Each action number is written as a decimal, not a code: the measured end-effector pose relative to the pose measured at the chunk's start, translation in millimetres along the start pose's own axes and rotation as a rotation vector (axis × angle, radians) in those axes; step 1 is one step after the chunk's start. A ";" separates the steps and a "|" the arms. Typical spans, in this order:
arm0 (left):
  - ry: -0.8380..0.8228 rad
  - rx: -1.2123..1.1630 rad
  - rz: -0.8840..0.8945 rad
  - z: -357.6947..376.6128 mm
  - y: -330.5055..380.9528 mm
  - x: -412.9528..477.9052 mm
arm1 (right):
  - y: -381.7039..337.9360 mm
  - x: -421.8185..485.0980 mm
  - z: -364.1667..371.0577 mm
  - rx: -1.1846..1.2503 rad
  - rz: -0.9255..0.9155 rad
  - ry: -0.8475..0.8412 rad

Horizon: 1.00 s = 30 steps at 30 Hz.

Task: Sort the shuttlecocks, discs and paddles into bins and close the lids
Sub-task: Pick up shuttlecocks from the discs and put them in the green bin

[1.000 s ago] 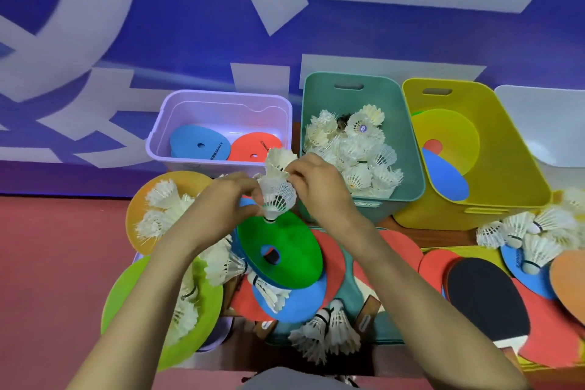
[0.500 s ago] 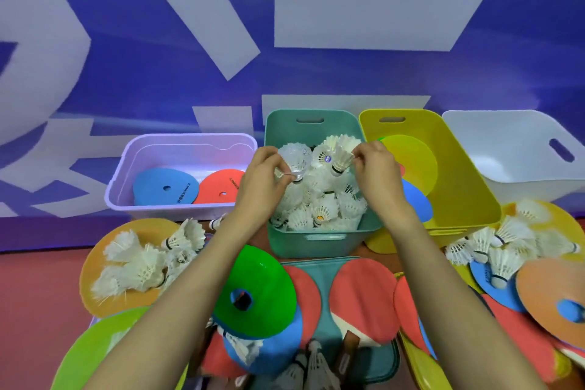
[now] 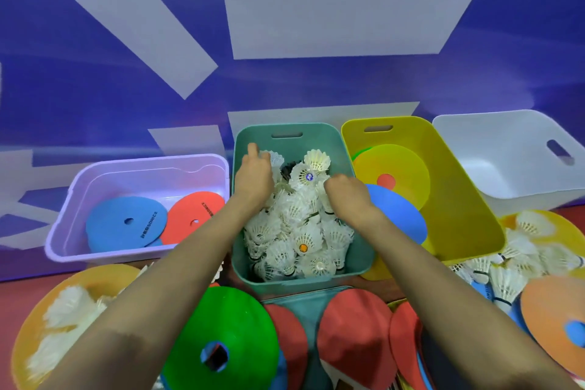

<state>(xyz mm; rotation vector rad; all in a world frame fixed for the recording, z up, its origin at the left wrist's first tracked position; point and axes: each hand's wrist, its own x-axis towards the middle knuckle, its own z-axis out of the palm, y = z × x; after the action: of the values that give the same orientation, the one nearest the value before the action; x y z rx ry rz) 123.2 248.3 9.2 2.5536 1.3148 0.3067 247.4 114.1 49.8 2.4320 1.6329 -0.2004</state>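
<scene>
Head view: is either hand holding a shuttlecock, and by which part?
Cannot tell: the left hand and right hand show only their backs among the shuttlecocks in the teal bin, hiding any grip.

Bright, even light; soft shadows; wide-angle bowing and motion blur toward edges

Your bare arms reach forward and draw together toward the middle, left arm [image 3: 164, 279] and right arm [image 3: 443, 279] both nearly straight. Your left hand [image 3: 253, 179] lies farther out, back up, fingers bent down and away from you, one fingertip [image 3: 252, 147] poking up at its far edge. Your right hand [image 3: 348, 196] sits nearer, knuckles up, fingers curled under. The hands stay apart. Whether either grips anything is hidden behind them.
</scene>
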 end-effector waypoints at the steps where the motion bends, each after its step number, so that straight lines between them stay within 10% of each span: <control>1: 0.015 -0.016 -0.004 1.4 0.6 4.9 | -1.2 1.9 1.5 -0.005 -0.001 -0.029; 10: 0.246 -0.206 0.014 -3.0 5.9 26.8 | -3.7 14.7 8.3 0.027 -0.033 -0.062; 21: -0.388 0.249 -0.063 16.6 4.4 23.4 | -1.3 7.0 12.2 0.131 -0.037 -0.030; 30: -0.400 0.075 -0.055 -5.7 5.1 0.4 | -6.4 -13.0 4.2 0.266 -0.069 0.002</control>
<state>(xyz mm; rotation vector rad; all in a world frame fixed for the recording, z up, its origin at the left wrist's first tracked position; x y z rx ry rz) 125.6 246.5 16.2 2.4597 1.2545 -0.2572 236.6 103.7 48.0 2.5644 1.7945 -0.4527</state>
